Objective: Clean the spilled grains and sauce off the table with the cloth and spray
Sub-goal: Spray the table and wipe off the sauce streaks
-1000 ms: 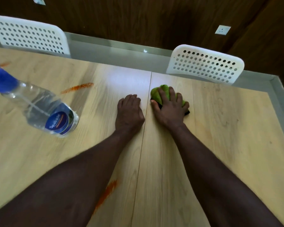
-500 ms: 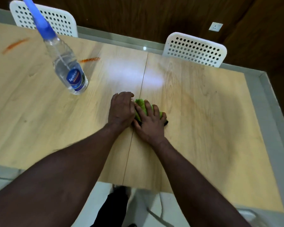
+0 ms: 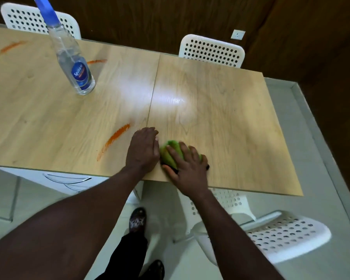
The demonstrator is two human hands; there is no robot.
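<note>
Across most of the view lies the table [image 3: 210, 102], pale wood, two tops meeting at a seam that runs from 12 toward 6 o'clock. White perforated chairs stand round it: one [image 3: 211, 51] at 1 o'clock beyond the far edge, one [image 3: 38, 20] at 11 o'clock, one [image 3: 287, 233] at 4 o'clock on the near side. At 10 o'clock the spray [image 3: 73, 65], a clear bottle with a blue head, stands on the wood. Three orange sauce streaks show: the largest [image 3: 114, 139] at 9 o'clock from the hands, one [image 3: 96, 61] just beside the bottle at its 3 o'clock, one [image 3: 9, 48] far off at 10 o'clock. Near the front edge the left hand [image 3: 142, 150] rests knuckles up, fingers curled close together, holding nothing that I can see. Touching it at 3 o'clock, the right hand [image 3: 187, 168] presses flat, fingers spread, on the green cloth [image 3: 171, 153]. No grains can be made out.
</note>
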